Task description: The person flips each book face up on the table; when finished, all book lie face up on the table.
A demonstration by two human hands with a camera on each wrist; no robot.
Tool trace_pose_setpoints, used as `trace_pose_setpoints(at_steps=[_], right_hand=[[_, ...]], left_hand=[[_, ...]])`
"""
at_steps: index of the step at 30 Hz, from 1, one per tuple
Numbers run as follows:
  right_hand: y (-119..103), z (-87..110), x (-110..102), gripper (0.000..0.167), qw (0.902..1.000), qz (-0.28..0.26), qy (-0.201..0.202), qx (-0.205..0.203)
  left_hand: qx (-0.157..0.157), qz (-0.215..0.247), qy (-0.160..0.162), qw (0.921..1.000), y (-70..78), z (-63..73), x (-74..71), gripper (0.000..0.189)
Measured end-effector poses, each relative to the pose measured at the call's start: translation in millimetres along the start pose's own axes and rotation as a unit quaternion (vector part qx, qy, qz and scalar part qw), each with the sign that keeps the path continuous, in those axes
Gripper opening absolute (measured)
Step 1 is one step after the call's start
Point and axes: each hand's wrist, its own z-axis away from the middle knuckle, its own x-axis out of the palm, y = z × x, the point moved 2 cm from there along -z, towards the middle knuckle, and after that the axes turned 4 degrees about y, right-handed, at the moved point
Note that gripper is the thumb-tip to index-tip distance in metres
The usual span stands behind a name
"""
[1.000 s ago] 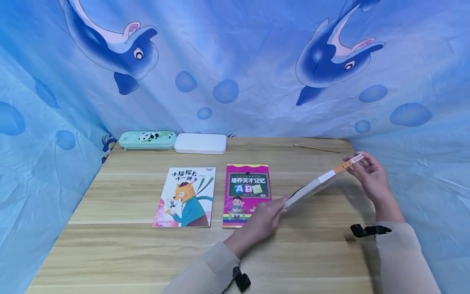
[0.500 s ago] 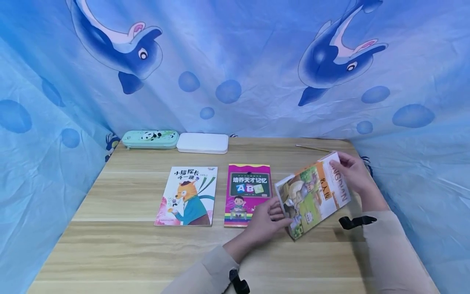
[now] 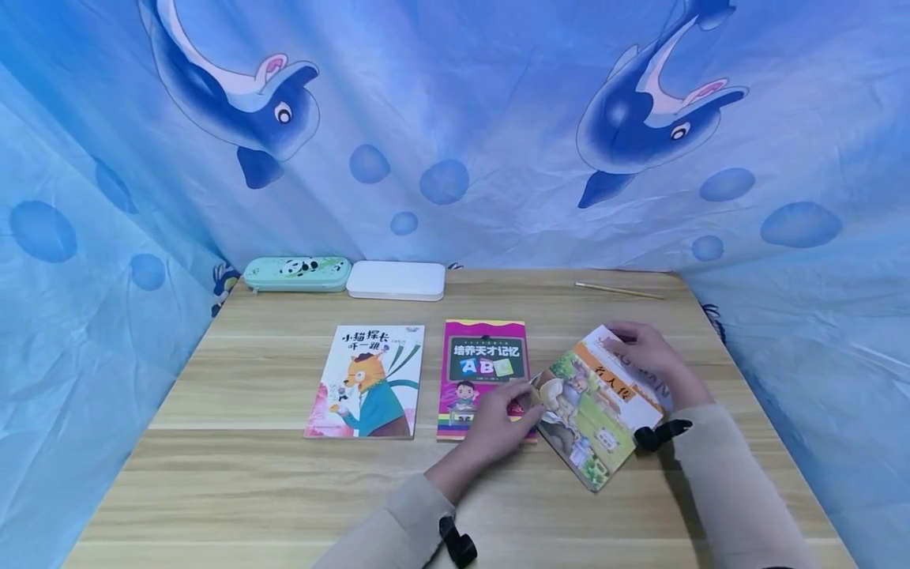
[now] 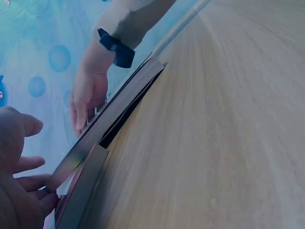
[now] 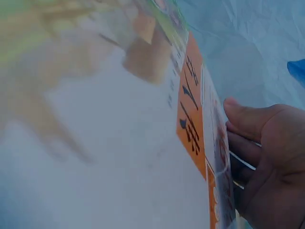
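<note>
A paperback book with a garden scene, an orange band and white top lies turned at an angle on the right. My right hand grips its upper right edge; in the right wrist view the fingers pass behind the cover. My left hand is at the book's left corner. In the left wrist view its fingertips touch that corner while the thumb stands off it. The corner overlaps a magenta ABC book, partly covered by my left hand.
A white picture book with an orange cat lies left of the magenta one. Along the wooden table's back edge are a green panda pencil case, a white flat case and a thin stick. Blue dolphin curtains surround the table.
The book has gone from edge-on to lying low with its cover facing up, turned and brought nearer. My right hand came down with it; my left thumb has moved off the cover.
</note>
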Motion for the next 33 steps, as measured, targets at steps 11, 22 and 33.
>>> trace_pose_setpoints(at_steps=[11,22,33], right_hand=[[10.5,48.3,-9.1,0.061,0.9901,0.132,0.027,0.039],[23.1,77.4,-25.4,0.074,0.9761,0.186,0.050,0.101],[21.3,59.7,-18.1,0.084,0.9916,0.073,0.080,0.072]], left_hand=[[0.038,-0.040,-0.058,0.9968,-1.3,-16.7,1.3,0.047],[0.037,-0.049,-0.096,0.9935,0.0,-28.9,4.2,0.042],[0.045,-0.080,-0.149,0.9846,4.2,-23.2,11.9,0.049]])
